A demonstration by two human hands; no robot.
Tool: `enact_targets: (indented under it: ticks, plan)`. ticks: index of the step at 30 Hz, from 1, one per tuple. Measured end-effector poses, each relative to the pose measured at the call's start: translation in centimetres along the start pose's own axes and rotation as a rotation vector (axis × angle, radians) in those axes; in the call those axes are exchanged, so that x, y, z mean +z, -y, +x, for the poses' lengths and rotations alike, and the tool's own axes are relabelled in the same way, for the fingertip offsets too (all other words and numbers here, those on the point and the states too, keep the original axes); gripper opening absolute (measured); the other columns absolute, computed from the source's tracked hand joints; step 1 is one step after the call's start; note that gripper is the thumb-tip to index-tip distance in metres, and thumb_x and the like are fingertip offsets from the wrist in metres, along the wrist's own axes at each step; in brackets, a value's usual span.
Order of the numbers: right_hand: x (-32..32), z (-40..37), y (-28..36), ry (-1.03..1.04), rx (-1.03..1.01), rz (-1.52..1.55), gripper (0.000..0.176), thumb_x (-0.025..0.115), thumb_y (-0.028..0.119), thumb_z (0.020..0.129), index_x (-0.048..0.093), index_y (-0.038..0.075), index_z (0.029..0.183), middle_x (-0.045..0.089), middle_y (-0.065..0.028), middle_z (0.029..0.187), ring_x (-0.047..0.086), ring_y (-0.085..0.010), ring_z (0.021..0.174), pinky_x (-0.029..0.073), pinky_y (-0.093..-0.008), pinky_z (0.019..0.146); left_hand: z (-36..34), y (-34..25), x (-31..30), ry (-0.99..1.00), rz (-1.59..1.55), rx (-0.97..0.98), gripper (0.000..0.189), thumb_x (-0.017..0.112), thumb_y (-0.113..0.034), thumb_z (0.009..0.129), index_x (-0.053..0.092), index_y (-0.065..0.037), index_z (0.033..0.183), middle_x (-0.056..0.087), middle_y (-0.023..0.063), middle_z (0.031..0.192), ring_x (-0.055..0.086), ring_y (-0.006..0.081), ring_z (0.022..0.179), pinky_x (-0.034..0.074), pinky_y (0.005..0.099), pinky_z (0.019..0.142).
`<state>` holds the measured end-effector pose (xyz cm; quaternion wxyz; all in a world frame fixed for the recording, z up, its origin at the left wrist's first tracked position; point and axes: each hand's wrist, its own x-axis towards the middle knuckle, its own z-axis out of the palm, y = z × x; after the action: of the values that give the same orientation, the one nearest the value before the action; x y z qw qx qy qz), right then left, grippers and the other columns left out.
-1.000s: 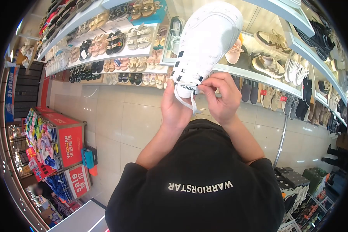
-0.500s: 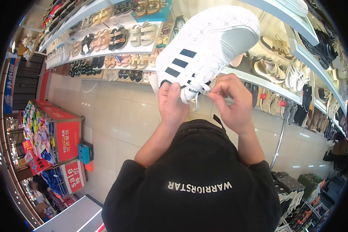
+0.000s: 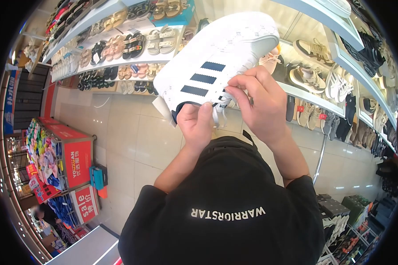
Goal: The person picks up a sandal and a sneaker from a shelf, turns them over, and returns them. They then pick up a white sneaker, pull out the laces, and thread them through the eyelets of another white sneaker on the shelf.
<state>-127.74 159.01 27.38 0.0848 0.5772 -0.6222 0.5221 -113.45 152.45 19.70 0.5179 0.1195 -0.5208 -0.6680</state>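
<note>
A large white sneaker (image 3: 216, 53) with three dark stripes is held up in front of me, its side facing the camera and its toe pointing to the upper right. My left hand (image 3: 193, 126) grips it at the dark-lined collar, with the thumb near the tongue and the other fingers partly hidden inside. White shoelaces (image 3: 220, 115) hang loose by the lettered tongue. My right hand (image 3: 263, 106) is at the lacing edge, thumb and forefinger pinched together on the shoelace; the exact spot between the fingertips is hard to see.
Shelves of sandals (image 3: 135, 45) stand behind to the left. More sneakers (image 3: 307, 79) line a shelf on the right. A red sale bin (image 3: 77, 157) stands on the tiled floor (image 3: 124, 141) at left, and dark boxes (image 3: 334, 207) are at lower right.
The sneaker has rolled and shifted left, showing more of its striped side and less of its laces. My right hand's fingertips have moved up and left along the lacing.
</note>
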Motion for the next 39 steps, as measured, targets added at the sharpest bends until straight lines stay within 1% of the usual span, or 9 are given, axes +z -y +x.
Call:
enact_targets:
  ticks: [6,8,11,12,14,17,20,31,39]
  plan:
    - [-1.0,0.6,-0.2,0.283,0.093,0.14,0.016,0.064,-0.009,0.082,0.056,0.001,0.091,0.052,-0.0099,0.089,0.054,-0.0224,0.072,0.045,-0.0323,0.064,0.2,-0.2,-1.1,0.014,0.117,0.017,0.031,0.056,-0.015,0.1,0.057,0.008,0.121,0.065,0.0126,0.118,0.059,0.0152,0.106,0.045,0.0302,0.095]
    - [-1.7,0.6,-0.6,0.358,0.143,0.219,0.016,0.061,-0.009,0.083,0.053,0.001,0.092,0.05,-0.0102,0.09,0.053,-0.0229,0.075,0.045,-0.0319,0.067,0.1,0.2,-1.8,0.012,-0.129,-0.035,0.021,0.058,-0.006,0.099,0.063,0.008,0.113,0.068,0.011,0.112,0.06,0.0119,0.101,0.046,0.0279,0.091]
    - [-2.2,0.3,-1.0,0.368,0.101,0.299,0.015,0.059,-0.01,0.085,0.053,0.001,0.093,0.049,-0.0095,0.091,0.051,-0.0211,0.077,0.044,-0.0291,0.07,0.3,-0.5,-0.5,-0.004,-0.144,-0.072,0.019,0.058,-0.004,0.098,0.064,0.007,0.112,0.068,0.0114,0.111,0.06,0.0112,0.101,0.046,0.0277,0.091]
    - [-2.1,0.1,-1.0,0.341,0.126,0.321,0.014,0.063,-0.007,0.085,0.055,0.001,0.092,0.051,-0.0092,0.091,0.054,-0.0222,0.077,0.045,-0.0302,0.068,0.3,0.0,-0.9,0.0,-0.145,-0.076,0.019,0.058,-0.004,0.098,0.064,0.007,0.112,0.068,0.0114,0.111,0.06,0.0112,0.101,0.046,0.0277,0.091]
    - [-2.4,-0.2,-0.9,0.309,0.155,0.342,0.014,0.067,-0.004,0.084,0.057,0.002,0.092,0.054,-0.0089,0.091,0.058,-0.0233,0.078,0.047,-0.0313,0.066,0.1,1.2,-2.4,0.012,-0.204,-0.193,0.038,0.051,-0.019,0.102,0.052,0.006,0.131,0.062,0.0162,0.127,0.059,0.0226,0.117,0.045,0.0379,0.102]
    - [-3.3,-0.6,-0.9,0.176,0.203,0.297,0.012,0.071,-0.002,0.084,0.062,0.002,0.091,0.059,-0.006,0.088,0.06,-0.0156,0.074,0.046,-0.0267,0.059,1.4,-0.1,-1.0,-0.065,-0.416,-0.378,0.05,0.042,-0.03,0.105,0.042,0.005,0.142,0.056,0.0166,0.138,0.054,0.0282,0.128,0.041,0.0441,0.108]
    - [-2.8,-1.9,-2.1,-0.027,0.326,0.382,0.011,0.074,-0.001,0.082,0.067,0.002,0.09,0.063,-0.0035,0.083,0.06,-0.0108,0.07,0.044,-0.0237,0.054,1.3,0.1,-1.1,-0.026,-0.394,-0.397,0.058,0.035,-0.037,0.106,0.035,0.003,0.148,0.05,0.0151,0.145,0.049,0.0286,0.133,0.038,0.0455,0.111]
    - [-0.2,-3.3,-1.0,-0.152,0.206,0.133,0.019,0.08,-0.005,0.073,0.069,0.001,0.086,0.063,-0.0046,0.084,0.059,-0.0111,0.063,0.047,-0.0256,0.056,0.8,-0.5,-0.6,0.019,-0.449,-0.391,0.053,0.037,-0.035,0.107,0.038,0.0,0.147,0.052,0.0135,0.144,0.05,0.0265,0.132,0.038,0.0438,0.11]
    - [1.6,-3.7,-1.2,-0.258,0.143,0.164,0.016,0.079,-0.004,0.076,0.068,0.001,0.087,0.062,-0.0057,0.084,0.057,-0.0123,0.062,0.045,-0.025,0.054,0.4,-0.9,0.0,-0.002,-0.45,-0.394,0.055,0.039,-0.036,0.106,0.038,0.0,0.147,0.051,0.0126,0.144,0.049,0.0258,0.133,0.038,0.0438,0.111]
